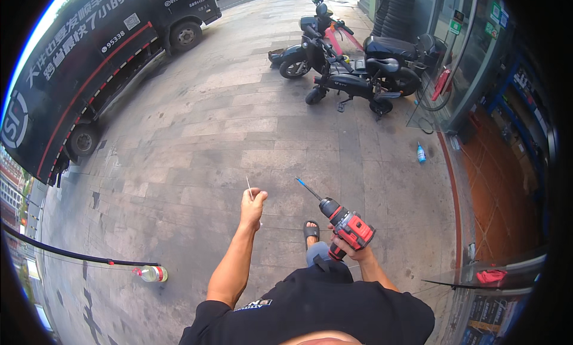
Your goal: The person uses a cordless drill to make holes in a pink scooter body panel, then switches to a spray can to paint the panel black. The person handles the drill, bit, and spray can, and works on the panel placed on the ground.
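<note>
My right hand (351,249) is wrapped round the handle of a red and black cordless drill (356,230), held in front of my body. From its chuck a long thin bit (310,190) points up and to the left, with blue at its tip. To the left, my left hand (252,211) is closed on a thin, pale, stick-like piece (249,185) that stands up out of the fingers. Its exact kind is too small to tell. The two hands are apart, and the drill bit does not touch the pale piece.
A black truck (89,64) stands at the far left. Electric bikes (352,82) are parked ahead right, near stacked tyres (394,17). A blue bottle (421,153) is by the doorway (495,184). At the left are a bottle of yellowish liquid (154,274) and a long black bar (77,253).
</note>
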`<act>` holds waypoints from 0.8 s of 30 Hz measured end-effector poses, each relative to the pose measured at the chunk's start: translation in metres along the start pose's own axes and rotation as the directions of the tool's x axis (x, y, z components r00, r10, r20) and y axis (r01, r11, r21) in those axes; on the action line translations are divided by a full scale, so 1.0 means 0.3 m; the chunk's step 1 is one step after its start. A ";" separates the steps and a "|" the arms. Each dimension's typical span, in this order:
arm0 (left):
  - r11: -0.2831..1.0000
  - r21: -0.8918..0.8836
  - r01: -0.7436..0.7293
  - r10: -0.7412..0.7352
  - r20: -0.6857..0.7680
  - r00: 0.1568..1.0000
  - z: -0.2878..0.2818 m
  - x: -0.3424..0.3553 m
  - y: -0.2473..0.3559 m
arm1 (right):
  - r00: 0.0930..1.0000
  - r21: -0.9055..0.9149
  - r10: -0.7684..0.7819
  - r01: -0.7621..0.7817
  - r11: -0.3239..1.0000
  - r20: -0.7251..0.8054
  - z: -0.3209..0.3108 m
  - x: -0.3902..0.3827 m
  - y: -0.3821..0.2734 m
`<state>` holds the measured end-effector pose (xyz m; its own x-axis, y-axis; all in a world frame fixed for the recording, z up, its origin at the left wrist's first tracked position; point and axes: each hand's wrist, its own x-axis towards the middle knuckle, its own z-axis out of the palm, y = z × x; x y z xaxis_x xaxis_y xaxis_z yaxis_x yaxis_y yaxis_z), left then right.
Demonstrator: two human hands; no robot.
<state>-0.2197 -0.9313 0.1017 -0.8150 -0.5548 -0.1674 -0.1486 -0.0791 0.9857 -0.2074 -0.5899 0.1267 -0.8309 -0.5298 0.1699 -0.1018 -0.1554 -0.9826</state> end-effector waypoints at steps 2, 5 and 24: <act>0.837 0.435 0.331 -0.202 -0.317 0.927 -0.204 0.148 -0.219 | 0.991 -0.327 -0.132 0.124 0.937 -0.004 -0.062 0.303 0.045; 0.287 0.413 0.864 -0.632 -0.596 0.494 -0.534 0.070 -0.450 | 0.995 -0.421 0.095 -0.085 0.903 0.002 -0.094 0.681 0.066; 0.696 0.344 0.630 -0.484 -0.424 0.766 -0.743 2.508 -0.084 | 0.798 -0.629 0.553 -0.563 0.537 -0.242 0.106 2.829 0.650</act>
<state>-0.7043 -1.5315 -0.0449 -0.3146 -0.7377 -0.5974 -0.8098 -0.1197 0.5743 -0.9151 -1.0964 0.0817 -0.8513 -0.3068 -0.4257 0.0689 0.7388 -0.6703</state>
